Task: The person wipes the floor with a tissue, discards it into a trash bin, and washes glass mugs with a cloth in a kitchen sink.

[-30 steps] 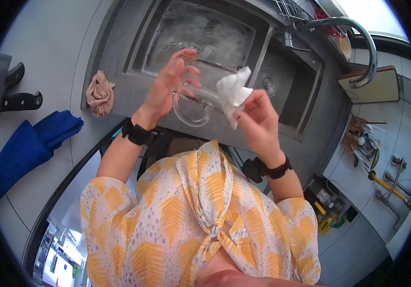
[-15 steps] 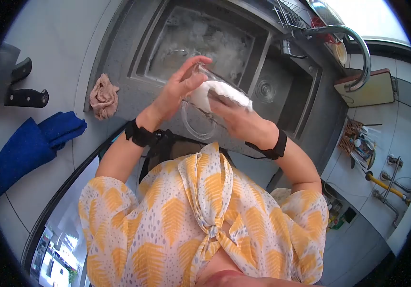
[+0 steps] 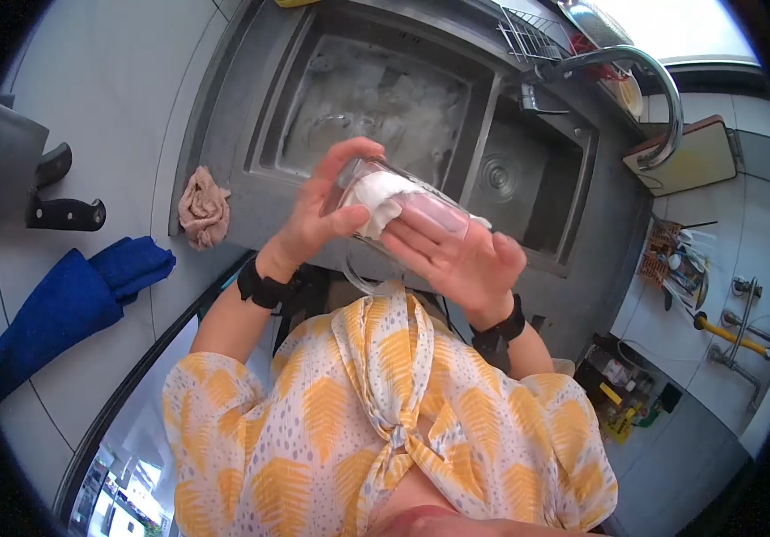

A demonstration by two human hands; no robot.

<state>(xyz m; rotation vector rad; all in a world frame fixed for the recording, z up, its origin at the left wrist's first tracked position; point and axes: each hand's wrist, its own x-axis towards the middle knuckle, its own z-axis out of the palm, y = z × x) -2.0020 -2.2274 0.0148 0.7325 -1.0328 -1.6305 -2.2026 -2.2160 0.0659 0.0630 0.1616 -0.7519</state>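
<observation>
A clear glass jug [image 3: 416, 190] is tilted sideways in front of my chest, its curved handle [image 3: 360, 268] hanging toward me. My left hand [image 3: 318, 201] is closed round its left end, thumb on the near side and fingers over the far side. My right hand [image 3: 470, 268] is palm up at the right end, with some fingers showing pink through the glass and the thumb apart. A crumpled white cloth [image 3: 380, 192] shows at the jug between my hands; whether it is inside or outside the glass I cannot tell.
Beyond the jug is a double sink [image 3: 269, 134] with cloudy water in the left basin. A curved tap [image 3: 671, 98] rises at the right. On the left counter are a pinkish rag [image 3: 204, 208], a blue towel [image 3: 72, 295] and black-handled knives [image 3: 72, 215]. A cutting board [image 3: 685, 161] stands right.
The jug has moved slightly toward me. My right hand has turned palm up, and less of the white cloth shows. My view has shifted a little.
</observation>
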